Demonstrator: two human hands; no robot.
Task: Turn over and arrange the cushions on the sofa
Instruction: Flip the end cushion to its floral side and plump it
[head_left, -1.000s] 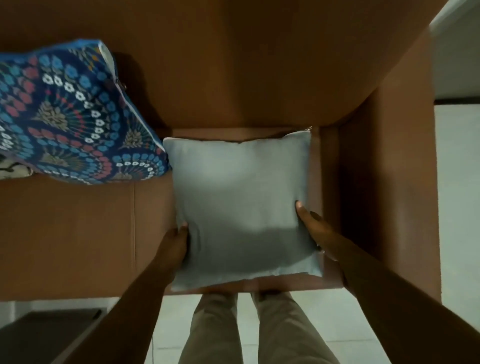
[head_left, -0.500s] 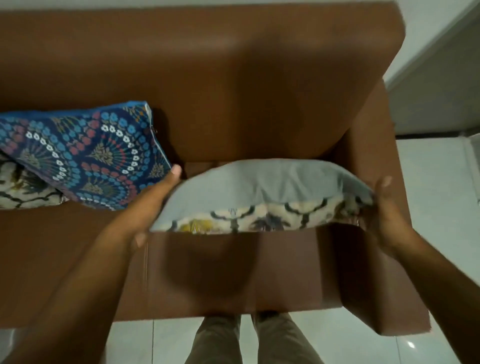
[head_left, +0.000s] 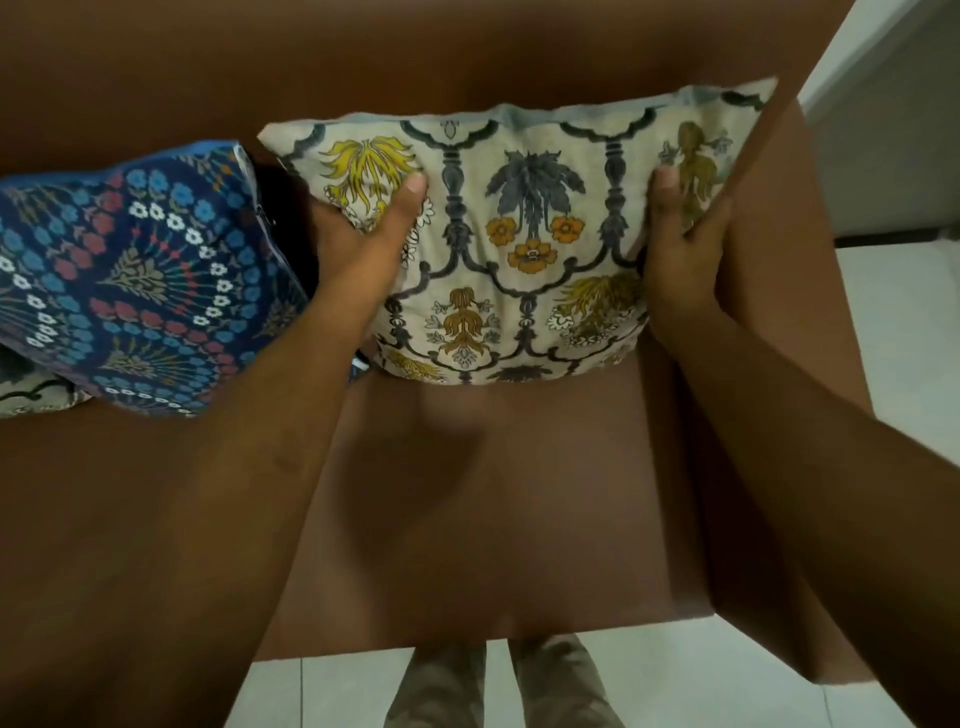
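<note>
1. Head view, what has changed: one second ago the floral cushion (head_left: 519, 244) lay flat on the seat with its plain grey side up. Half a second ago I had it lifted by its two sides, tilted, and the printed side began to show below. Now it is turned over: the printed side with yellow and grey flowers faces me, and it stands leaning against the backrest of the sofa (head_left: 467, 493).

2. Head view, meaning for the task: I judge that the turning of this cushion is done, and what remains for it is only to settle it straight. The grey side is now only a thin strip at the top edge.

3. Head view, the left hand (head_left: 363, 244): it holds the left side of the floral cushion, the thumb pressed on the printed face, the other fingers hidden behind the edge. The forearm comes up from the lower left.

4. Head view, the right hand (head_left: 680, 249): it holds the right side of the same cushion, thumb on the face, fingers wrapped around the edge near the armrest. So the cushion is between my two hands, both closed on it.

5. Head view, neighbours: just to the left of my left hand leans the blue patterned cushion (head_left: 140, 280). Whether it touches the floral one, my hand hides. At its far lower corner another pale cushion (head_left: 31, 400) shows only a little.

6. I think the blue cushion may need checking next.
</note>
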